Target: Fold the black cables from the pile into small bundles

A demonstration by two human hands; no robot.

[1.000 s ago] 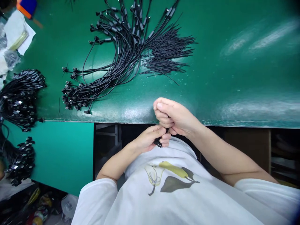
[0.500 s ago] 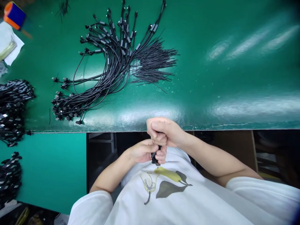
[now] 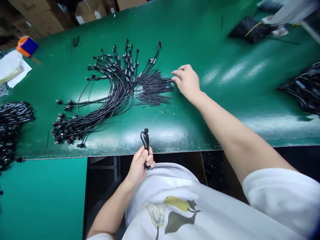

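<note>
A folded black cable [image 3: 146, 140] stands upright in my left hand [image 3: 142, 163], its fingers wrapped round it at the table's front edge. My right hand [image 3: 187, 81] reaches over the green table, fingers apart, with the fingertips at the right ends of a pile of thin black ties [image 3: 156, 86]. Left of the ties, a curved bunch of black cables [image 3: 116, 96] with small connectors at both ends lies on the table and meets the pile.
Bundled black cables [image 3: 15, 116] lie at the left edge, more [image 3: 303, 88] at the right. An orange and blue object [image 3: 27, 46] and white papers [image 3: 15, 65] sit at the upper left. A black bag [image 3: 250, 30] is at the upper right; cardboard boxes [image 3: 42, 20] stand behind.
My hands have separated. The right one has moved up to the ties and opened; the left keeps the folded cable, now showing above its fingers. The view has tilted up.
</note>
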